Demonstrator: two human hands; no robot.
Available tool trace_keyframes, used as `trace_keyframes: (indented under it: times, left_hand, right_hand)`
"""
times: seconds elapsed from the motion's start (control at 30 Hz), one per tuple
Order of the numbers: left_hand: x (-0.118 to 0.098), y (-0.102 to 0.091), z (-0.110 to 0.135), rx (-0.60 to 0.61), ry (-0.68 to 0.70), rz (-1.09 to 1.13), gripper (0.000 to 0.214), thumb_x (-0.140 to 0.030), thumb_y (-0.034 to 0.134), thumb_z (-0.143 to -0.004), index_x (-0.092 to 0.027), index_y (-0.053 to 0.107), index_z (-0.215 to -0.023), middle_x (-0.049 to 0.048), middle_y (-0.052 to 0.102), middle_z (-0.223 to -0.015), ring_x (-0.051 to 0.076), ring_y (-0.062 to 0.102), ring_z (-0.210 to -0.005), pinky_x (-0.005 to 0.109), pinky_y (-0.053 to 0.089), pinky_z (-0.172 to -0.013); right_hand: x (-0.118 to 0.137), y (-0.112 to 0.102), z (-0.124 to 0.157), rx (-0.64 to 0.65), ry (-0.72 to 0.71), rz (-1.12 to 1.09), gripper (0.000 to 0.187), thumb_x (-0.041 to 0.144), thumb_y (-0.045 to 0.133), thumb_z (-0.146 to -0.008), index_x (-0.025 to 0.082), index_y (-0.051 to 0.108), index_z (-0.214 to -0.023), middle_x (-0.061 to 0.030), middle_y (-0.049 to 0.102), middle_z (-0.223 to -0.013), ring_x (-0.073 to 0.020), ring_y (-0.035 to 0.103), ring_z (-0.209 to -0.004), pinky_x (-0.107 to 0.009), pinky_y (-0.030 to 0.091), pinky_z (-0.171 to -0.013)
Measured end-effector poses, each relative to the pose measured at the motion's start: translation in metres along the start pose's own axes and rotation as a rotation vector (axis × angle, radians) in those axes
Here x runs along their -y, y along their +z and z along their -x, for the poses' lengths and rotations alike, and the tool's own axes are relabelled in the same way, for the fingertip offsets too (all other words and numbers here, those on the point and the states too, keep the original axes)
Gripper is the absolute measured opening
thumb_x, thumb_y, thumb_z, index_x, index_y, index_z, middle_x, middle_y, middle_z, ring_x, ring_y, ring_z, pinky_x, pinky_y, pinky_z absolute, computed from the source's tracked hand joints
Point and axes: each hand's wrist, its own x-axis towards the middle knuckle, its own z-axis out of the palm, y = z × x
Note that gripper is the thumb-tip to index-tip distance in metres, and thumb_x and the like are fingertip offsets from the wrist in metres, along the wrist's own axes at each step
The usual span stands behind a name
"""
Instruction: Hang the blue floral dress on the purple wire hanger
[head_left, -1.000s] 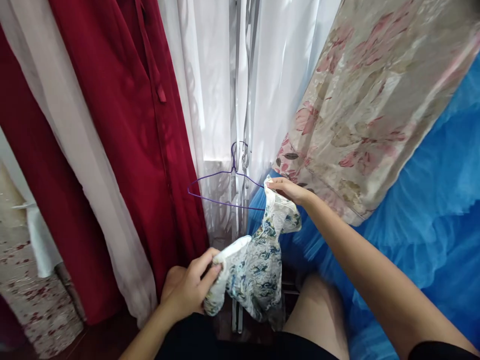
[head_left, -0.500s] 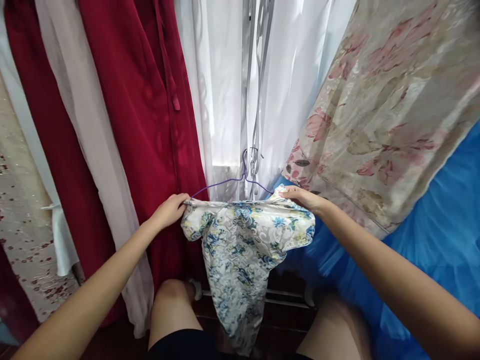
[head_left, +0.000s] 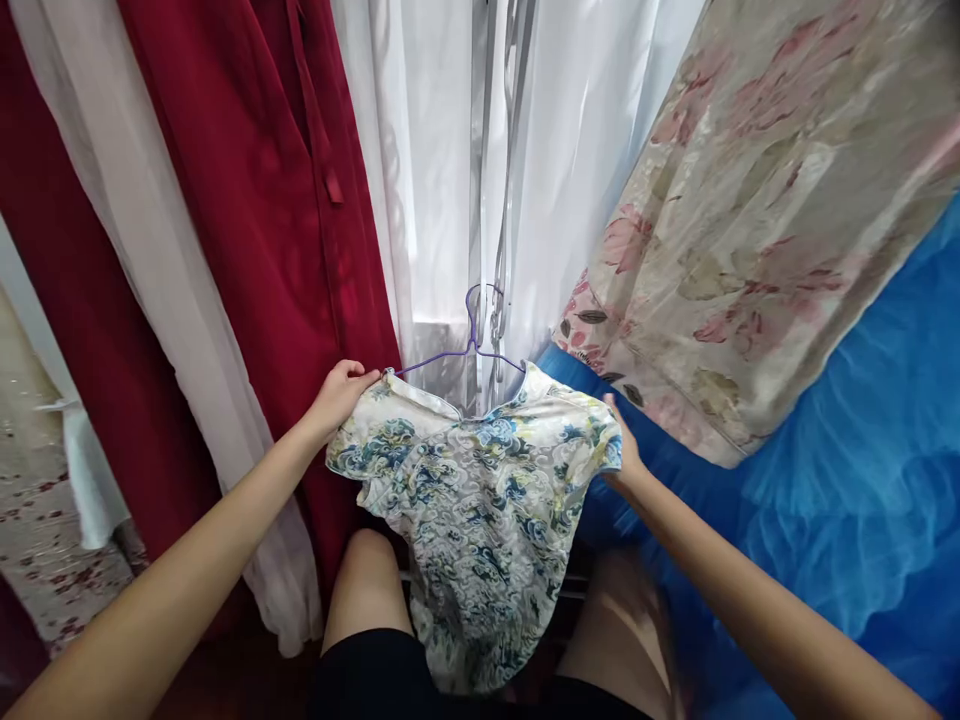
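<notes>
A short-sleeved floral garment, white and grey with blue and yellow flowers, hangs spread on a purple wire hanger in front of me. The hanger's hook points up against white fabric. My left hand pinches the garment at its left shoulder, close to the collar. At the right sleeve's outer edge is my right hand, its fingers mostly hidden behind the cloth and its thumb showing at the side. The garment's lower end hangs between my knees.
Long red dresses and a pale pink one hang at left. White fabric with ribbons hangs in the middle. At right are a beige flowered dress and blue tulle. A rack's metal bars show low behind the garment.
The garment has opened out flatter, its neckline now showing. My right hand has slid from the shoulder near the collar down to the sleeve edge. The view has shifted slightly.
</notes>
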Motion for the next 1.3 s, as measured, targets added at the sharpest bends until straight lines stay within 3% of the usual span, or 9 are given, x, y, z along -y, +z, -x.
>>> trace_keyframes:
  times: [0.23,0.4,0.53,0.67,0.8,0.9,1.07,1.2,1.3]
  left_hand:
    - [-0.032,0.004,0.032,0.123,0.483,-0.262,0.029,-0.048,0.057,-0.093,-0.020,0.057,-0.099,0.0004,0.061,-0.082,0.016,0.059,-0.074,0.026,0.043,-0.068]
    - [-0.044,0.017,0.040,0.023,0.556,-0.320,0.033,-0.047,0.062,-0.090,-0.021,0.054,-0.108,0.0053,0.067,-0.100,0.021,0.065,-0.092,0.029,0.047,-0.080]
    - [-0.027,0.022,0.029,-0.064,0.543,-0.367,0.029,-0.047,0.065,-0.088,-0.021,0.059,-0.100,0.0004,0.067,-0.084,0.019,0.063,-0.080,0.026,0.043,-0.073]
    - [0.011,0.022,0.011,-0.159,0.377,-0.167,0.040,-0.049,0.053,-0.094,-0.019,0.053,-0.068,-0.0011,0.051,-0.061,0.014,0.048,-0.059,0.025,0.036,-0.059]
    - [0.025,0.034,0.013,-0.339,0.225,0.243,0.035,-0.051,0.053,-0.095,-0.019,0.054,-0.081,-0.0006,0.053,-0.070,0.013,0.048,-0.060,0.023,0.037,-0.056]
    - [0.007,0.057,0.038,-0.125,0.231,0.522,0.029,-0.050,0.061,-0.091,-0.021,0.055,-0.094,-0.0047,0.048,-0.065,0.011,0.044,-0.055,0.021,0.035,-0.053]
    - [-0.040,0.100,0.108,0.479,0.087,0.894,0.027,-0.044,0.065,-0.093,-0.019,0.056,-0.093,-0.0119,0.024,-0.049,0.007,0.029,-0.044,0.021,0.036,-0.056]
    - [-0.061,0.108,0.149,0.686,0.113,0.788,0.020,-0.034,0.067,-0.094,-0.018,0.058,-0.104,-0.0080,0.042,-0.058,0.007,0.044,-0.053,0.024,0.045,-0.068]
    - [-0.057,0.100,0.153,0.755,0.225,0.590,0.044,-0.028,0.079,-0.084,-0.023,0.056,-0.121,0.0044,0.063,-0.097,0.016,0.063,-0.088,0.032,0.050,-0.086]
  right_hand:
    - [0.018,-0.030,0.034,-0.026,-0.267,0.245,0.051,0.059,0.053,-0.096,0.021,0.045,-0.063,0.0047,0.039,-0.060,-0.0120,0.035,-0.056,-0.025,0.028,-0.053]
    - [0.068,-0.006,0.002,-0.231,-0.426,0.159,0.047,0.048,0.049,-0.100,0.022,0.038,-0.063,0.0057,0.031,-0.060,-0.0115,0.029,-0.055,-0.026,0.024,-0.052]
    - [0.108,0.024,0.014,-0.281,-0.533,0.030,0.044,0.042,0.046,-0.103,0.022,0.037,-0.064,0.0058,0.031,-0.061,-0.0109,0.030,-0.054,-0.025,0.026,-0.052]
    - [0.130,0.045,0.075,0.277,-0.913,0.223,0.032,0.029,0.044,-0.105,0.019,0.054,-0.077,0.0022,0.047,-0.065,-0.0124,0.043,-0.058,-0.026,0.034,-0.056]
    - [0.128,0.048,0.116,0.817,-1.204,0.393,0.033,0.041,0.046,-0.104,0.014,0.065,-0.106,-0.0037,0.058,-0.073,-0.0182,0.051,-0.064,-0.031,0.040,-0.058]
    - [0.113,0.047,0.111,0.806,-1.009,0.474,0.026,0.027,0.054,-0.099,0.015,0.061,-0.122,-0.0105,0.065,-0.100,-0.0220,0.061,-0.089,-0.034,0.051,-0.077]
    - [0.077,0.054,0.099,0.725,-0.755,0.627,0.090,0.024,0.076,-0.080,0.015,0.027,-0.154,-0.0231,0.037,-0.154,-0.0361,0.038,-0.142,-0.052,0.041,-0.113]
    - [0.046,0.054,0.112,0.577,-0.808,0.613,0.067,0.025,0.072,-0.079,0.015,0.041,-0.138,-0.0177,0.065,-0.118,-0.0320,0.065,-0.107,-0.043,0.057,-0.085]
    - [0.030,0.033,0.115,0.435,-0.889,0.579,0.041,0.032,0.068,-0.079,0.019,0.051,-0.113,-0.0058,0.067,-0.086,-0.0219,0.069,-0.070,-0.029,0.053,-0.058]
